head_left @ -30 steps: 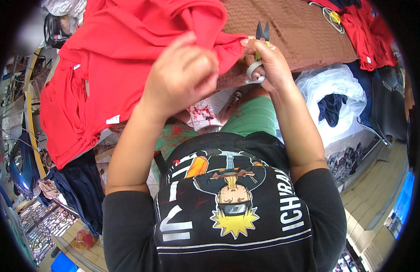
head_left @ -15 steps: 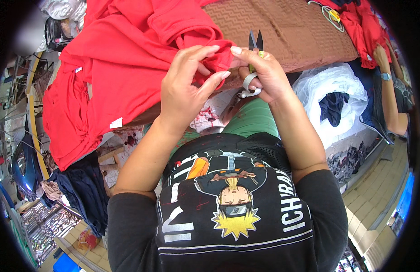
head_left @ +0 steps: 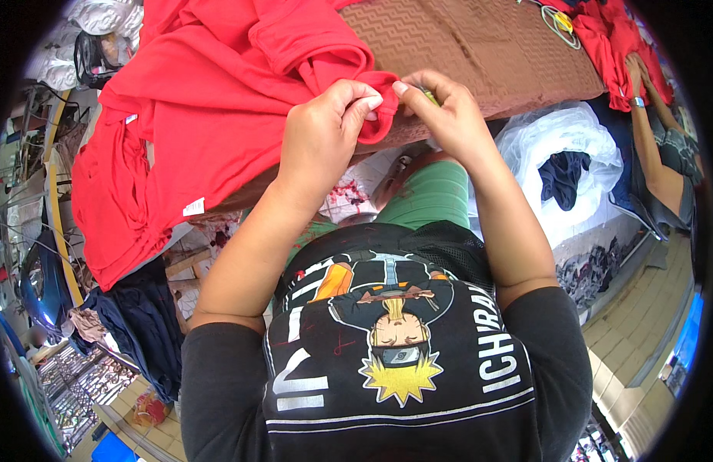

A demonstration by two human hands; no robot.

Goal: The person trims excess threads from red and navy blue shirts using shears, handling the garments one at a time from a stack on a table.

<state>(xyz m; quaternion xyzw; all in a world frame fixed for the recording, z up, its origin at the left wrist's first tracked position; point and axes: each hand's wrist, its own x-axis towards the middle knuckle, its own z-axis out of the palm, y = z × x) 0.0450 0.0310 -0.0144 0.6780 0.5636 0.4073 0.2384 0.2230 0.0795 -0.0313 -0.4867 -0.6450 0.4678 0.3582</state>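
Observation:
A red garment (head_left: 210, 123) spreads over the brown cloth-covered table edge and hangs down at the left. My left hand (head_left: 322, 127) pinches the rim of its tube-like opening, perhaps a sleeve cuff (head_left: 386, 115), between thumb and fingers. Just to the right, my right hand (head_left: 446, 115) has its thumb tip at the cuff's edge and its fingers curled. Thread snips (head_left: 431, 97) sit in this hand, only a small yellow-green bit showing; blades and finger ring are hidden behind the hand.
The brown patterned cloth (head_left: 480, 54) covers the table. Right of my knees stands a white plastic bag (head_left: 518, 154) with dark cloth inside. At far right another person's hand (head_left: 636, 81) touches red fabric (head_left: 610, 46). Dark clothing (head_left: 145, 323) hangs at lower left.
My left fingers have closed from a spread grasp into a pinch on the cuff. The right hand has turned, so the snips' blades and white ring no longer show.

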